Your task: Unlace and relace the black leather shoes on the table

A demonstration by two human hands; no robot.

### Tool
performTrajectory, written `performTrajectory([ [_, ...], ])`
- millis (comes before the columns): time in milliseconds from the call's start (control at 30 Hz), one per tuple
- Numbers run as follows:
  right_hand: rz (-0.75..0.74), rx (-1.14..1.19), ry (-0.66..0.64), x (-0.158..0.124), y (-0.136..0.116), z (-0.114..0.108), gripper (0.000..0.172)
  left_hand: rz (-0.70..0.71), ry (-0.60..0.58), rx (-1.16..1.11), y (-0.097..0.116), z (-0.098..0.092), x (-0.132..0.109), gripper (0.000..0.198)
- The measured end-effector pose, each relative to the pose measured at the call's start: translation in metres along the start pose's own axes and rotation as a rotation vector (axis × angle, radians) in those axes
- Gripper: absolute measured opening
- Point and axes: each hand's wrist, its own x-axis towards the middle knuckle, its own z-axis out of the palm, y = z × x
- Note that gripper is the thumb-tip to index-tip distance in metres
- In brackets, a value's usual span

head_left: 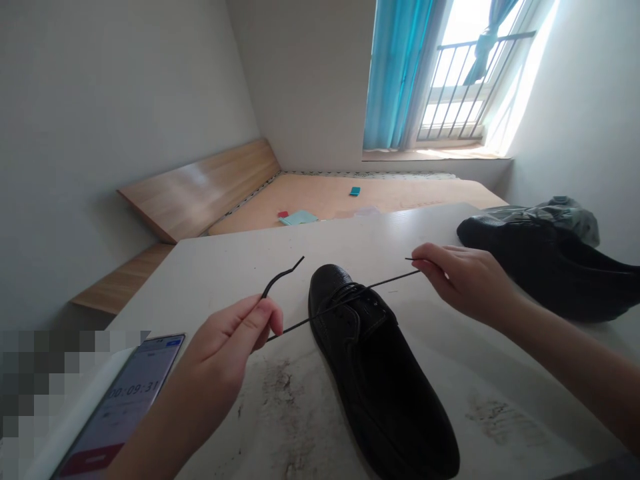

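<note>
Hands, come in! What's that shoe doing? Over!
Left hand, right hand: each gripping the lace, stretched straight. Black shoe: sole down between them. Phone left, second shoe right, neither blocking lace.

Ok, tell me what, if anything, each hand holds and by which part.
The left hand and right hand each pinch the black shoelace near a loose end, with a tip poking out of each grip. Neither hand holds the black shoe itself.

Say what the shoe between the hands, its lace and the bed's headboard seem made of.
Shoe: black leather or imitation, softly shiny, grained at the toe. Lace: probably textile cord, thin, its free end curving; fibre unclear. Headboard: wood or wood-look laminate, smooth, with grain streaks and pale sheen.
</note>
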Motion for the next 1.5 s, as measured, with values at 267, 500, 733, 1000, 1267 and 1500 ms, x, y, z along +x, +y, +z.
performTrajectory([
  [267, -0.023, 0.52, 0.062, 0.034, -0.013, 0.006, 0.015, 0.243, -0.086, 0.439, 0.029, 0.01, 0.013, 0.045],
  [500, 0.037, 0.664, -0.199, 0.016, -0.017, 0.024, 0.014, 0.248, -0.326, 0.549, 0.015, 0.022, 0.019, 0.027],
  [733, -0.007, 0.732, -0.286, 0.012, -0.026, 0.023, 0.012, 0.322, -0.335, 0.512, 0.008, 0.03, 0.021, 0.039],
  [1000, -0.04, 0.697, -0.3, 0.009, -0.029, 0.027, 0.014, 0.156, -0.135, 0.177, 0.007, 0.027, 0.021, 0.03],
  [1267, -0.029, 0.684, -0.29, 0.005, -0.031, 0.024, 0.012, 0.186, -0.1, 0.229, 0.007, 0.036, 0.02, 0.02],
  [1500, -0.037, 0.688, -0.295, 0.006, -0.03, 0.026, 0.013, 0.29, -0.014, 0.321, 0.004, 0.039, 0.018, 0.012],
])
